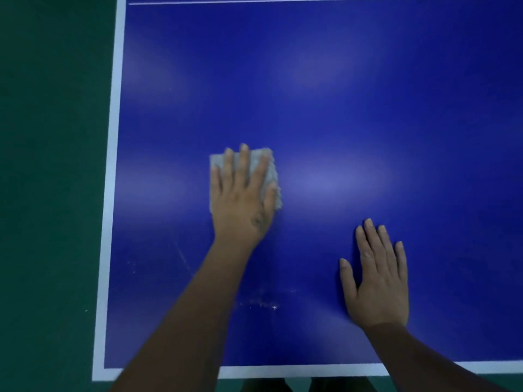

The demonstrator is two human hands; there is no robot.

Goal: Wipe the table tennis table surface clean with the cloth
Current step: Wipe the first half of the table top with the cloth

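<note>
The blue table tennis table [339,94] fills the view, with white border lines along its left and near edges. A folded grey cloth [273,176] lies flat on the blue surface, left of centre. My left hand [243,196] presses down on the cloth with straight, spread fingers and covers most of it. My right hand [379,275] rests flat on the bare table nearer to me, fingers straight, holding nothing. White smudges and scratch marks [263,304] show on the surface between my forearms.
Green floor [51,165] lies beyond the table's left edge. A thin white line [311,0] crosses the table at the far top of the view.
</note>
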